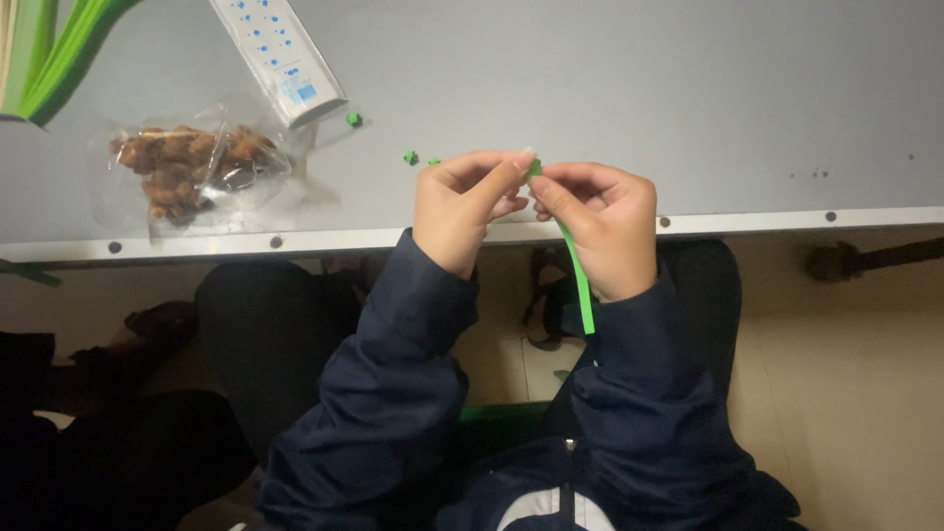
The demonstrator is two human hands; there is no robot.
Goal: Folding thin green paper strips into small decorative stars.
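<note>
Over the counter (590, 118) edge, my left hand (462, 211) and right hand (600, 231) are pinching a green paper strip (580, 285), folding its top; three small folded pieces (410, 157) are lying finished, most of the strip hanging unfolded.

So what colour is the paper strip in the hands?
Bright green; the strip shows best in the head view, hanging below the right hand.

1. Left hand (460, 206): raised in front of the chest, fingers curled, thumb and forefinger pinched together at the tips, pointing right.
2. Right hand (602, 228): level with the left, just beside it, fingers curled inward, thumb and forefinger pinched, tips meeting those of the left hand.
3. Both forearms in dark blue sleeves, rising from near, elbows bent, wrists angled slightly toward each other.
</note>
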